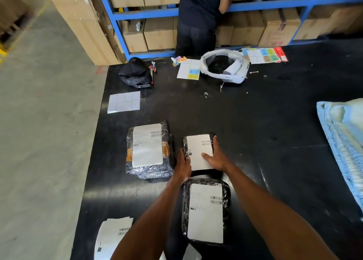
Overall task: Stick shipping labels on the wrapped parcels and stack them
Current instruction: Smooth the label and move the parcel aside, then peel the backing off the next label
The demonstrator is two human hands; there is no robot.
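Three black-wrapped parcels lie on the black table [255,134], each with a white shipping label on top. My left hand [183,164] grips the left side of the small middle parcel [198,150], and my right hand [215,157] holds its right side with the thumb pressed on the label. A larger parcel [149,148] lies to the left, apart from it. Another parcel [205,210] sits nearer to me, between my forearms. A pile of loose shipping labels [112,236] lies at the table's near left corner.
A white headset [225,67], a black cap [135,72], a blank sticker sheet [124,102] and coloured sticker sheets [265,54] lie at the far side. A blue-white padded bundle [343,138] is at the right edge. A person [198,18] stands at blue shelving with cardboard boxes.
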